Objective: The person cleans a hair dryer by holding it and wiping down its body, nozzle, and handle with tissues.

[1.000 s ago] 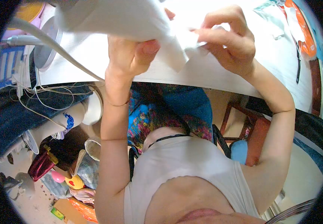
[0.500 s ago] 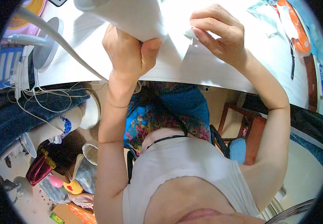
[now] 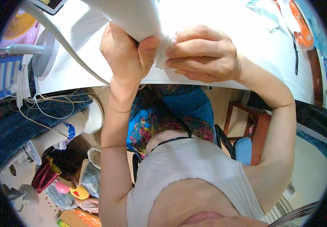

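My left hand (image 3: 127, 55) is closed at the table's near side, its thumb bent inward. A large smooth white form (image 3: 135, 19), possibly a lamp head, covers its other fingers, so what they hold is hidden. Close to that thumb, my right hand (image 3: 205, 53) has its fingers drawn together in a pinch. Between the two hands shows a thin, whitish, partly see-through piece (image 3: 162, 60), touching the right fingertips. Glare on the white tabletop (image 3: 246, 68) blurs its outline, and I cannot tell its kind.
A white flexible neck (image 3: 69, 53) arches across the left side, near a grey round base (image 3: 48, 53). Tangled white cables (image 3: 46, 100) hang at the table's left edge. At right lie an orange packet (image 3: 301, 24) and a black strap (image 3: 296, 56).
My right hand has moved left and slightly down, bringing its fingertips beside my left thumb. The whitish piece in its pinch has come along. My left hand has stayed nearly in place.
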Available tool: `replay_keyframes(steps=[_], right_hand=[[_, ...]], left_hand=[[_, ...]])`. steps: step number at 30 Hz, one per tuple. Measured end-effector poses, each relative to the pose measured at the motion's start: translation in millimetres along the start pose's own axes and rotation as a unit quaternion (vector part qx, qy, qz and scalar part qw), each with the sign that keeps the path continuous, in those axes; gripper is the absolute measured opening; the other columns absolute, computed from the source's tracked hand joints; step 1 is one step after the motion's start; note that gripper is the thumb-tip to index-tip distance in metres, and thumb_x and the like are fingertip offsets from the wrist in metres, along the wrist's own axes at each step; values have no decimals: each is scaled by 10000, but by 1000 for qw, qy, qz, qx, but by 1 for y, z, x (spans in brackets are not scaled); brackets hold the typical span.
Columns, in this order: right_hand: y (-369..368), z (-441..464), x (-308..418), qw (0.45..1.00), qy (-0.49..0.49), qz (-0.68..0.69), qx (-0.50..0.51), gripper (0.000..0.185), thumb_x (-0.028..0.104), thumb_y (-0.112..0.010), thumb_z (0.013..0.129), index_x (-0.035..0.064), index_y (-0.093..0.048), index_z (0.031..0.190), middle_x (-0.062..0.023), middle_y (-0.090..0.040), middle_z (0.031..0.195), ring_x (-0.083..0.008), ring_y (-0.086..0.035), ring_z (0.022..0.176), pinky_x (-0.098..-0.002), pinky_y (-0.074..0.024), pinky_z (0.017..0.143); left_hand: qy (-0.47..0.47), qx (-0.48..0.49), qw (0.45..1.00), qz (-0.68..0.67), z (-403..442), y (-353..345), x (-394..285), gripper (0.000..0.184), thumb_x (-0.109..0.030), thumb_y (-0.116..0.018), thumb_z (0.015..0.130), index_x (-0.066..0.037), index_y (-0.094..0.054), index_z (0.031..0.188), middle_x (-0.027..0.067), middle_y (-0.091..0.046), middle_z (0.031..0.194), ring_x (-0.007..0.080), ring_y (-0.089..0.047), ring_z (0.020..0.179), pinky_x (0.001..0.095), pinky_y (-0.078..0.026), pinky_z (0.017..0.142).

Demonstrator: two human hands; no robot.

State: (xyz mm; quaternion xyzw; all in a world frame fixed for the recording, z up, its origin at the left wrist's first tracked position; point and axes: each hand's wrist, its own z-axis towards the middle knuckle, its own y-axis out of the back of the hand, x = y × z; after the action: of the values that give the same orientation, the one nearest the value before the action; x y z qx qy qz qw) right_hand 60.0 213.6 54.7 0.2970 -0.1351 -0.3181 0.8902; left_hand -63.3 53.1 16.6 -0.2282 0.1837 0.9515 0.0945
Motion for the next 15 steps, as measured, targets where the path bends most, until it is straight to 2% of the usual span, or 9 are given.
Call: replay_keyframes(steps=[1,4,5,6,7,9,10,13,15], right_hand=[[0,0,-1,1000,11,-10,4,75,70,-723,783,55,-651,799,-67,-663,919,-238,-642,820,-308,-535,695],[6,-4,-13,994,-103,6,-34,56,66,-710,798,48,-660,781,-70,-671,895,-224,-650,790,-334,-535,675],[12,-21,-30,995,-102,7,12,295,106,-698,832,12,-642,1106,-141,-670,1025,-212,-650,816,-305,-536,721],[11,-30,-31,963,-259,70,-16,170,82,-675,849,2,-668,1000,-124,-672,957,-183,-635,816,-287,-513,714],[10,-34,-31,903,-408,130,-45,83,57,-653,866,-9,-694,893,-107,-673,888,-153,-620,816,-269,-491,706],[19,-26,-39,902,-415,56,-100,105,88,-675,851,-12,-702,855,-104,-688,844,-153,-630,782,-285,-500,689],[24,-25,-41,893,-442,41,-77,183,141,-674,859,-12,-690,958,-113,-686,909,-167,-636,803,-292,-506,697],[30,-19,-39,891,-446,13,-86,282,216,-657,884,0,-656,1065,-135,-672,997,-208,-635,882,-336,-504,764],[40,-25,-46,924,-355,-117,-77,363,298,-625,901,17,-616,1132,-153,-630,1062,-304,-561,1045,-403,-431,929]], left_hand=[[-19,6,999,30,1,1,0,565,-539,-428,969,9,-567,969,165,-712,865,230,-678,752,316,-527,680],[17,0,999,43,0,-2,-3,579,-541,-431,967,21,-569,979,164,-716,876,227,-680,759,317,-530,692],[7,3,999,40,0,-1,-2,577,-534,-437,967,27,-570,978,165,-716,882,226,-681,763,318,-531,695],[-5,6,999,37,0,1,-1,574,-527,-443,967,33,-571,977,165,-717,887,224,-682,766,320,-531,698],[-16,10,999,35,1,2,0,572,-520,-449,967,39,-572,977,166,-718,892,223,-683,770,321,-532,701],[-9,10,999,37,1,3,-1,574,-514,-458,964,46,-582,976,165,-720,896,224,-685,776,325,-532,708],[-5,11,999,36,0,4,-2,575,-512,-463,962,49,-588,975,165,-721,898,224,-686,780,327,-532,711],[13,4,999,29,-5,5,2,603,-542,-481,945,45,-615,955,162,-721,892,230,-688,797,328,-529,727],[36,13,999,19,-3,5,-4,632,-570,-480,935,39,-647,942,164,-720,904,235,-688,832,345,-523,776]])
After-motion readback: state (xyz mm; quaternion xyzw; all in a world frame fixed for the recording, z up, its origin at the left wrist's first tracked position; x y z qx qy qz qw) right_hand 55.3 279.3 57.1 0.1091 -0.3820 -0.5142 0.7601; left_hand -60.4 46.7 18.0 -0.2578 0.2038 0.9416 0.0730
